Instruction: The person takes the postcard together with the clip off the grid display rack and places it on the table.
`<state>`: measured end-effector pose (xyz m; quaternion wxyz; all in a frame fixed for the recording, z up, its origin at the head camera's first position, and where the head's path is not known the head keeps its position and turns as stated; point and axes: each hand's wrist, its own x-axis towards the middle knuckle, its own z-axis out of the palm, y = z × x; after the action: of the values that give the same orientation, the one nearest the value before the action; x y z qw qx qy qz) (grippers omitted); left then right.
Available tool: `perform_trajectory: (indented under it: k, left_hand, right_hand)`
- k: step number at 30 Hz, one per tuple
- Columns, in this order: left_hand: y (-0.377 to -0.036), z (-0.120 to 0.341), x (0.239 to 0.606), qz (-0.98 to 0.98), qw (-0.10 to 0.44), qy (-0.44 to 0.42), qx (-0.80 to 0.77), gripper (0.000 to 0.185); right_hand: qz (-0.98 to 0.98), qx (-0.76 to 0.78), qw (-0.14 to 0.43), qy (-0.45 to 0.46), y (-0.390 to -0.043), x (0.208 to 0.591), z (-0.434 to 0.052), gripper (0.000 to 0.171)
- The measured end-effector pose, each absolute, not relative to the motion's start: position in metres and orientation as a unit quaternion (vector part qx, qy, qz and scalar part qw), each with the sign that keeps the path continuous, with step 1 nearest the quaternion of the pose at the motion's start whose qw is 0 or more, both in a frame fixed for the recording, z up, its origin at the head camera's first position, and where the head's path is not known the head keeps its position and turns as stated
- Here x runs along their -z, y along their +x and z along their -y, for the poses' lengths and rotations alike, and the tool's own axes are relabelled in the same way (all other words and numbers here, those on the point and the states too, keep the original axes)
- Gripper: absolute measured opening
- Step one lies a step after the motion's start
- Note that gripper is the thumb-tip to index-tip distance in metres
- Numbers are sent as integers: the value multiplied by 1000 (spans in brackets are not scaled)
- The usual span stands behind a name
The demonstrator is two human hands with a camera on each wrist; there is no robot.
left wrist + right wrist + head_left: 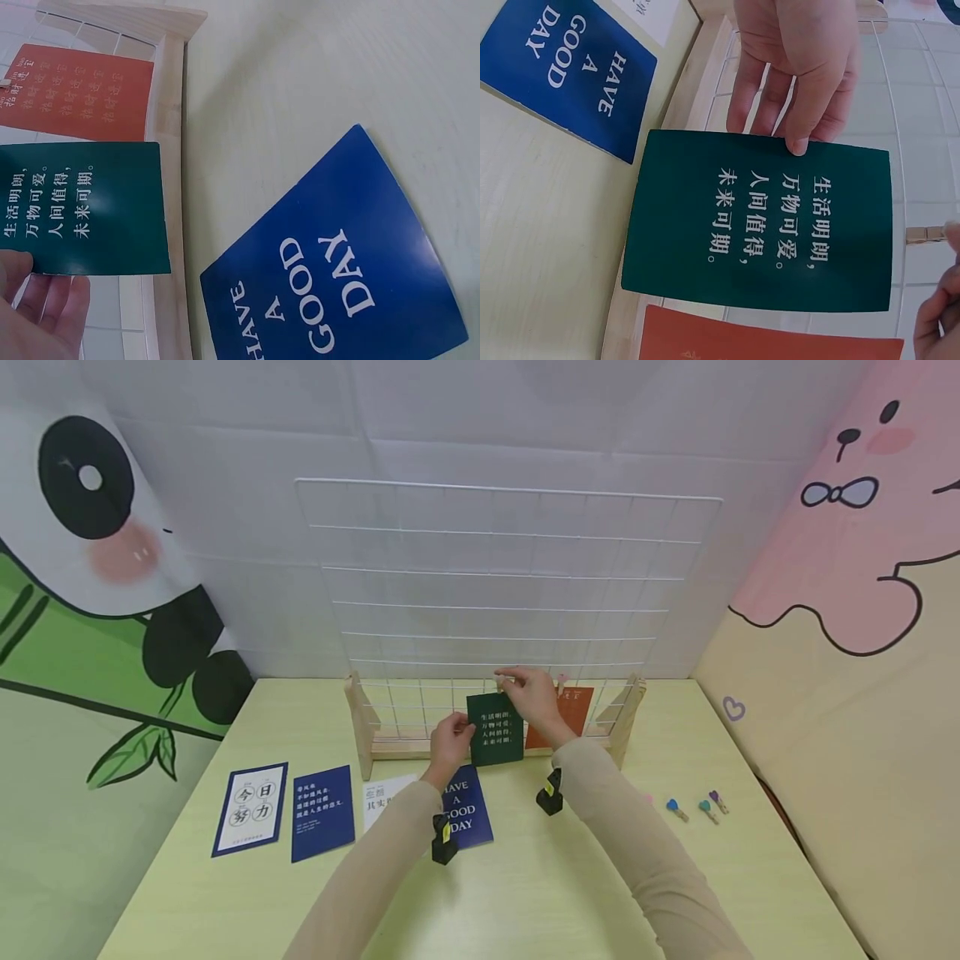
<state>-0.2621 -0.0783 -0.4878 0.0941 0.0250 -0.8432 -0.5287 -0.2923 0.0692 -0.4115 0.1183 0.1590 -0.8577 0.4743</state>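
Head view, left hand [451, 742] pinching green card [495, 729]

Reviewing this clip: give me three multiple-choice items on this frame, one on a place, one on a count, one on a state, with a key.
1. Where is the green card?
A. flat on the table
B. against the wire grid, left of the orange card
C. under the blue cards

2. How many small coloured clips lie apart at the table's right?
A. one
B. three
C. six

3. What is the left hand doing?
A. holding the green card's edge
B. resting flat on the table
C. lifting the HAVE A GOOD DAY card

Key: B, the head view shows it upright at the grid; B, blue, teal and purple are plain there; A, its fingers hold that edge.
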Motion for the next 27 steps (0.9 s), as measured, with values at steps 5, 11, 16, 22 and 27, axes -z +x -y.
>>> perform_trajectory:
  k: [5, 11, 16, 22, 27]
  left_hand:
    - [-260, 79, 491, 843, 91, 23, 530, 14]
    - [-257, 80, 494, 841, 85, 18, 534, 14]
    - [-254, 81, 498, 832, 73, 6, 550, 13]
    - [-249, 80, 501, 829, 62, 1, 556, 14]
    - [-244, 79, 503, 820, 42, 2, 570, 16]
  right_hand:
    - [852, -480, 127, 168, -291, 413, -73, 23]
    - [852, -468, 151, 181, -289, 412, -78, 23]
    - [853, -468, 148, 180, -286, 411, -82, 23]
    - [847, -473, 147, 194, -287, 415, -87, 23]
    - [847, -468, 151, 201, -287, 419, -91, 23]
